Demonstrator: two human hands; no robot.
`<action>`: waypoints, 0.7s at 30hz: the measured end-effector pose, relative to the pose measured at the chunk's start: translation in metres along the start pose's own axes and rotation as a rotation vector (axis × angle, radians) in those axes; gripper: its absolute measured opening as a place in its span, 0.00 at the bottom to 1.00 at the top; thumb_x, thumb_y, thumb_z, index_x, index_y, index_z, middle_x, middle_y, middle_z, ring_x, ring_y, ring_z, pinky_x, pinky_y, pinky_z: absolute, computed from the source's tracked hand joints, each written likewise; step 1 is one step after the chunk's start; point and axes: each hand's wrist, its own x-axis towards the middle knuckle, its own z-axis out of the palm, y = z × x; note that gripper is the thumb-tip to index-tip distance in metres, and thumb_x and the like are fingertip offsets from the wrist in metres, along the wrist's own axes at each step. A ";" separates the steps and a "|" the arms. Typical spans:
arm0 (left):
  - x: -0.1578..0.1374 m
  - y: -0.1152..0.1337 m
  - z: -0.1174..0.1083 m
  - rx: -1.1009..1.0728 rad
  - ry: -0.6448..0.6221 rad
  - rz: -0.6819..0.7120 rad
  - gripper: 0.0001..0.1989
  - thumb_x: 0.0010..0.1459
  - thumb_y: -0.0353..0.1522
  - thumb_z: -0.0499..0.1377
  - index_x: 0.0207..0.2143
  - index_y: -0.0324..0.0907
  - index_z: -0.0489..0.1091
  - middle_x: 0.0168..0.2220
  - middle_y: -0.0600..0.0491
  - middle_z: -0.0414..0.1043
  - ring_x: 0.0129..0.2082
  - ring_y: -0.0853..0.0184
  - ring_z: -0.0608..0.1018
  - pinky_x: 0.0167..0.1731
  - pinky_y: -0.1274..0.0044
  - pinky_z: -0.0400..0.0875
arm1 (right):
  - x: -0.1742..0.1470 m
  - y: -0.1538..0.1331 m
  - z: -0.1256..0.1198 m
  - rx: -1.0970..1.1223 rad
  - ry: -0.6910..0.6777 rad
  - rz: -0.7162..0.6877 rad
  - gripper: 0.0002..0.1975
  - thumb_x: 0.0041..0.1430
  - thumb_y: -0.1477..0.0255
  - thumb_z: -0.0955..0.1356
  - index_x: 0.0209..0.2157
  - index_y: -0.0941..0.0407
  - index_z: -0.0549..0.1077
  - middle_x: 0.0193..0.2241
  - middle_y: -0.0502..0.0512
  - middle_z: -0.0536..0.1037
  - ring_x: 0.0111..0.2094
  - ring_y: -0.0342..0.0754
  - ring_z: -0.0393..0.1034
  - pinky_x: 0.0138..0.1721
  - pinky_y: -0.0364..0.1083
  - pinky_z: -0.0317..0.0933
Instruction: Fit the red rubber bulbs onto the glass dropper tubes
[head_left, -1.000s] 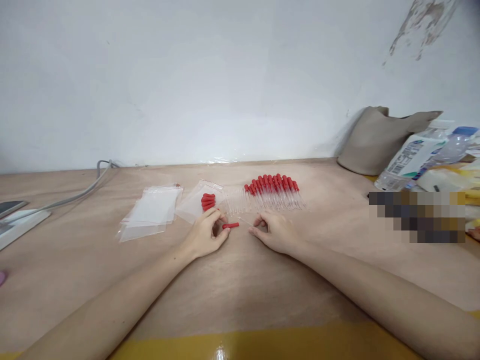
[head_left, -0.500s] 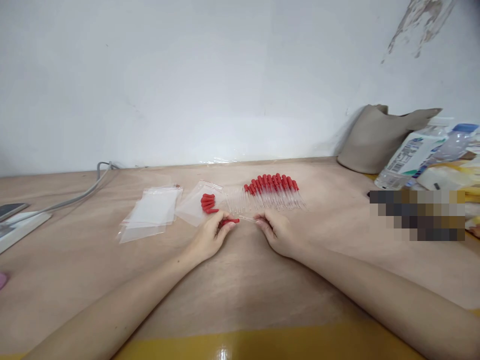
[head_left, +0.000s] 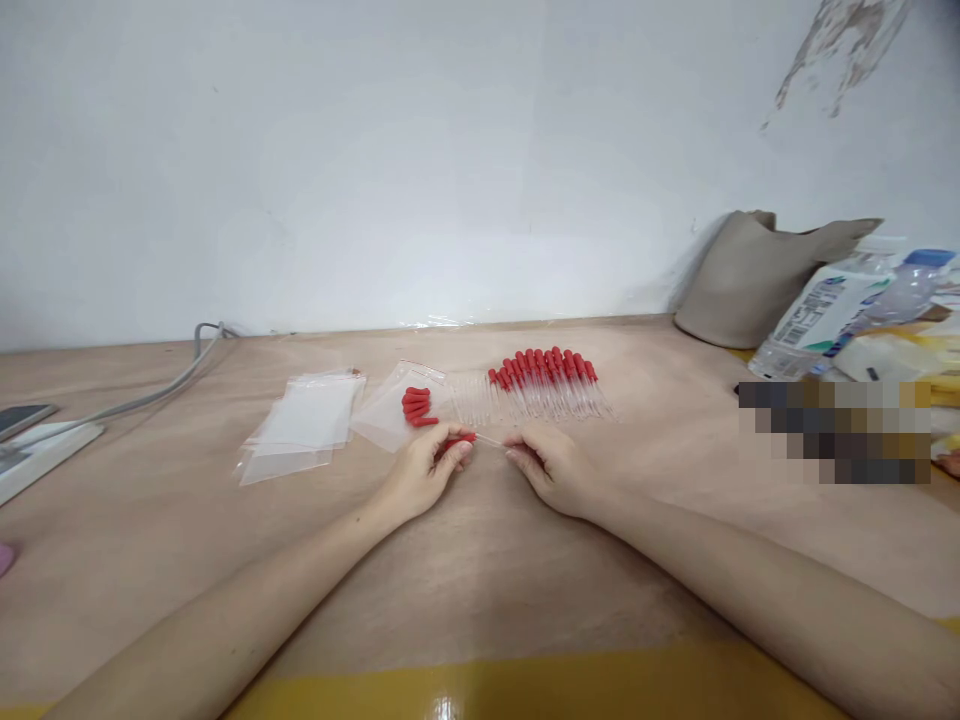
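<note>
My left hand (head_left: 429, 468) pinches a red rubber dropper bulb (head_left: 463, 439), its open end pointing right. My right hand (head_left: 551, 468) is closed on a thin clear glass dropper tube (head_left: 491, 441), whose left end meets the bulb's mouth; how far it sits inside I cannot tell. Just beyond my left hand lies a small pile of loose red bulbs (head_left: 415, 404), partly on a clear plastic bag (head_left: 384, 415). A row of bare clear tubes (head_left: 471, 398) lies behind the gap between my hands. Right of them rest several droppers with red bulbs fitted (head_left: 551, 372).
A stack of clear zip bags (head_left: 304, 420) lies at left, with a grey cable (head_left: 169, 388) and a phone (head_left: 22, 420) farther left. Against the wall at right stand a grey-brown bag (head_left: 739, 285) and plastic bottles (head_left: 821, 310). A blurred patch covers something below them.
My right hand has moved slightly left, bringing the glass tube to the bulb's mouth and closing the small gap. My left hand has hardly moved.
</note>
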 end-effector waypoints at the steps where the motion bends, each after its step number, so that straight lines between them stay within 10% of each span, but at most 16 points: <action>1: 0.000 0.000 0.001 -0.019 -0.009 -0.005 0.10 0.58 0.35 0.51 0.38 0.39 0.65 0.28 0.54 0.69 0.26 0.71 0.73 0.27 0.79 0.70 | 0.000 0.000 0.000 -0.002 -0.003 -0.009 0.06 0.59 0.73 0.60 0.33 0.56 0.68 0.28 0.52 0.72 0.30 0.44 0.65 0.32 0.44 0.58; 21: -0.004 0.000 0.000 0.208 -0.036 0.095 0.12 0.56 0.38 0.55 0.36 0.40 0.72 0.25 0.54 0.72 0.24 0.71 0.73 0.27 0.79 0.69 | 0.000 0.011 -0.007 -0.396 -0.017 -0.226 0.11 0.61 0.74 0.57 0.35 0.57 0.70 0.28 0.54 0.70 0.30 0.45 0.60 0.34 0.46 0.50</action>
